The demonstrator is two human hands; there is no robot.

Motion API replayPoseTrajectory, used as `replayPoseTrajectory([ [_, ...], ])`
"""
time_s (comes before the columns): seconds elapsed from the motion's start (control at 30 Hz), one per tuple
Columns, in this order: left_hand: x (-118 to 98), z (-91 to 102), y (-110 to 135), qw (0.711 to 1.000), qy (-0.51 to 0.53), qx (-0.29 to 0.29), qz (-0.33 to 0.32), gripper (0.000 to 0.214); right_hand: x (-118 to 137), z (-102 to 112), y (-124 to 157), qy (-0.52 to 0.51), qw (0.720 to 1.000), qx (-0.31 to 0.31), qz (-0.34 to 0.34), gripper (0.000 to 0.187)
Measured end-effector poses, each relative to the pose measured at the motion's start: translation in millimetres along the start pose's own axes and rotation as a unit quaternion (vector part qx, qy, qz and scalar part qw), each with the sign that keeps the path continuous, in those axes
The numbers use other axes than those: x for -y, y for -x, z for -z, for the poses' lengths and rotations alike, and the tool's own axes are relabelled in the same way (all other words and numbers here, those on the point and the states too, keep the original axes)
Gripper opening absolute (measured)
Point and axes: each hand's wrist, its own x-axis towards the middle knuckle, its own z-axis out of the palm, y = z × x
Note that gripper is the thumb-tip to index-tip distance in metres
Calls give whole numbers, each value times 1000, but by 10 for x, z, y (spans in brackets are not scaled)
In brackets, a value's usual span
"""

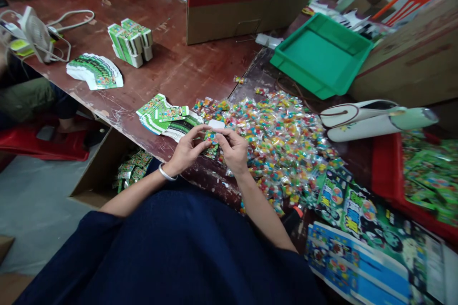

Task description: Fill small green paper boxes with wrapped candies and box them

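Observation:
Near the table's front edge my left hand point(189, 147) and my right hand point(232, 148) meet around a small green printed candy box point(212, 145). A white flap point(216, 124) shows at its top. Both hands are closed, with thumbs and fingers pinching the box from either side. Just beyond and right of my right hand spreads a heap of clear-wrapped colourful candies point(282, 138). To the left of my hands lies a fanned stack of flat green cartons point(157, 114), with one loose carton point(172, 113) on top. Whether candy is inside the box is hidden.
A green tray point(322, 57) stands behind the candies, beside a large cardboard box point(246, 5). At right is a red bin point(388, 167) of green packets. More cartons point(95, 71) and a small fan point(36, 33) lie left. Below, an open carton point(96, 171) holds packets. Another person's leg point(28, 100) shows.

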Motion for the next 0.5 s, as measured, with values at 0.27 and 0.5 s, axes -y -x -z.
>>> replayPoseTrajectory([
  [0.27, 88, 5, -14, 996, 71, 20, 43, 45, -44, -20, -45, -9, 998, -61, 12, 33],
  [0.5, 78, 14, 40, 1000, -21, -14, 0, 37, 26, 58, -184, -78, 994, 51, -61, 36],
])
